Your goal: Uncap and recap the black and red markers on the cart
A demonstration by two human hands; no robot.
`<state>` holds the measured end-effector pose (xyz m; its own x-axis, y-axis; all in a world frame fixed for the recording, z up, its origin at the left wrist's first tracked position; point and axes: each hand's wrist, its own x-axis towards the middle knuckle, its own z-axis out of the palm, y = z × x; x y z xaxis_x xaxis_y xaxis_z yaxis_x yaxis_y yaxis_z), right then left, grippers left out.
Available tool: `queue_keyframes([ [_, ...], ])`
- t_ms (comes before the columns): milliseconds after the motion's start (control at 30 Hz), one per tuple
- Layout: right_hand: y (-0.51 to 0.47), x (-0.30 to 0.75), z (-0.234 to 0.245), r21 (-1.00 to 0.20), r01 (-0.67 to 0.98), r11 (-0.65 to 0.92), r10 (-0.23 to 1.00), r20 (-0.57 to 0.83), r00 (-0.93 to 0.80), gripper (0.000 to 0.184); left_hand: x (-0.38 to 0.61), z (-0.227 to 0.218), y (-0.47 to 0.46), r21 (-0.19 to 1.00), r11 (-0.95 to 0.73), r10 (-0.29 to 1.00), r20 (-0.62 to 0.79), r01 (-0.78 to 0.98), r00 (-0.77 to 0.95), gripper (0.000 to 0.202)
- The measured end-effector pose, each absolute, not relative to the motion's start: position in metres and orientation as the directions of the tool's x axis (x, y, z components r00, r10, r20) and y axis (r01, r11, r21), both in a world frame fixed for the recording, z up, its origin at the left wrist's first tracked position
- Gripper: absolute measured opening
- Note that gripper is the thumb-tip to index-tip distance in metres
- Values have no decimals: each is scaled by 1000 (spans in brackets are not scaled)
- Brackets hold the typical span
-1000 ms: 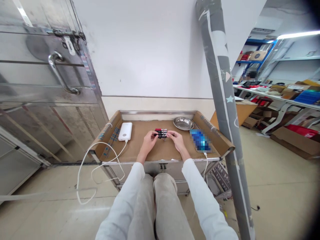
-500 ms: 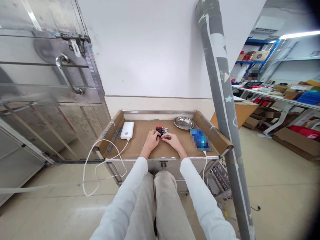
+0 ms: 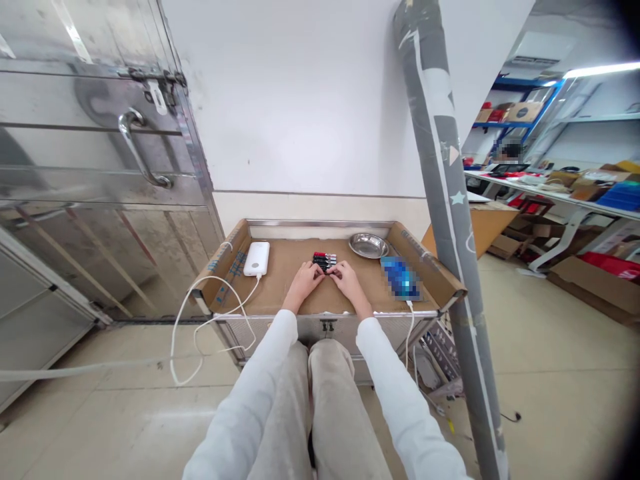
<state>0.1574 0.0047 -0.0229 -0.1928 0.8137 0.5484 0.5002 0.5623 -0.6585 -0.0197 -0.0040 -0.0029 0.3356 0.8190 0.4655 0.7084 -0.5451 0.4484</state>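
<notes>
Several marker pens (image 3: 325,259) lie side by side in a row on the brown cardboard top (image 3: 285,250). The farthest one is red; the others look mostly black with pale ends. At the near side of the row, my left hand (image 3: 305,280) pinches the left end of the closest black marker. My right hand (image 3: 346,279) has its fingertips closed on that marker's right end. The fingers partly hide this marker.
A white power bank (image 3: 257,259) with a looping white cable lies left. On the right are a shiny metal bowl (image 3: 369,245) and a blurred blue phone (image 3: 400,279) on a cable. Raised cardboard sides edge the top. A long grey roll (image 3: 440,147) leans at the right.
My right hand has shifted slightly up and right, and its fingers are drawn in more. The nearest marker now sits more in line with the row. The view has shifted a little.
</notes>
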Motion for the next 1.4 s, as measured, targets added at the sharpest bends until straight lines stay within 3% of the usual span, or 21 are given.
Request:
queue_keyframes([
  [200,-3,156,-18,-446,744,497,797,573,-190,11,-19,-4,-3,425,-473,839,486,772,247,3],
  [367,-11,151,-7,-403,800,444,769,629,-109,28,-19,1,-8,387,-447,820,539,806,195,15],
  [467,-14,149,-4,-366,880,301,788,615,-14,34,-20,4,-12,362,-264,817,577,894,8,21],
  [567,-14,148,-6,-309,947,84,851,516,93,35,-20,4,-14,370,3,806,549,929,-222,25],
  [667,-13,148,-8,-256,967,-4,896,429,118,34,-19,0,-14,349,122,814,501,929,-295,28],
  [833,-11,148,-8,-224,975,-1,912,400,93,32,-18,-4,-12,261,88,842,497,961,-212,29],
  [1000,-9,148,-5,-226,974,16,917,391,76,29,-19,-3,-11,247,81,852,486,966,-196,30],
  [1400,-6,150,-11,-247,967,60,898,436,55,27,-22,-7,-11,384,-28,853,490,923,-178,28],
])
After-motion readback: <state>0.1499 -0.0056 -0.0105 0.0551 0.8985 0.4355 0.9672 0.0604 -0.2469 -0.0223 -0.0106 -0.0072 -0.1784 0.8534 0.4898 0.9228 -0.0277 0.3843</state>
